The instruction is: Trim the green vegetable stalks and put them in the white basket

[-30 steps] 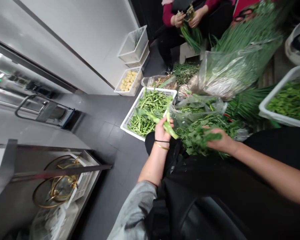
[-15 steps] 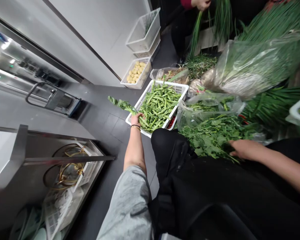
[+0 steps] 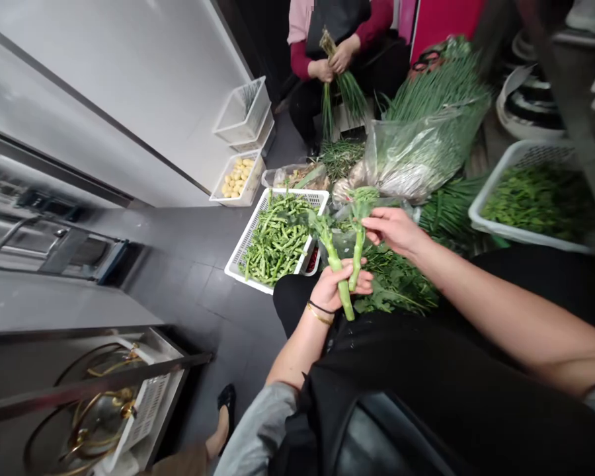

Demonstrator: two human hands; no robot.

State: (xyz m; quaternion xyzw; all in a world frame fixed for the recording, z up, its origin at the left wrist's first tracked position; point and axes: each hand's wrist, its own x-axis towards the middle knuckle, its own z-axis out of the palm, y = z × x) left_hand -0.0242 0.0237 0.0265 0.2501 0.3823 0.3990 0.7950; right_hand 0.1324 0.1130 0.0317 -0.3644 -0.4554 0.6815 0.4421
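My left hand point(image 3: 330, 285) is closed around a thick, pale-green vegetable stalk point(image 3: 338, 281) with leaves at its upper end. A second, shorter stalk point(image 3: 357, 258) lies beside it, its lower end against the fingers of the same hand. My right hand point(image 3: 391, 228) pinches this shorter stalk near its leafy top. Both hands are above my lap. Just beyond the left hand stands a white basket point(image 3: 238, 256) holding many cut green stalks point(image 3: 277, 238). A pile of leafy greens point(image 3: 399, 281) lies beneath the right hand.
A co-worker point(image 3: 337, 63) sits opposite, holding long green stems. Between us lies a plastic bag of long greens point(image 3: 421, 155). A crate of potatoes point(image 3: 237, 177) stands by the wall, a basket of greens point(image 3: 530, 205) at right. Another person's foot point(image 3: 224, 410) shows lower left.
My left hand has come back from the basket to above my lap with a stalk. My right hand has risen from the leafy pile with the shorter stalk. The view has turned right.
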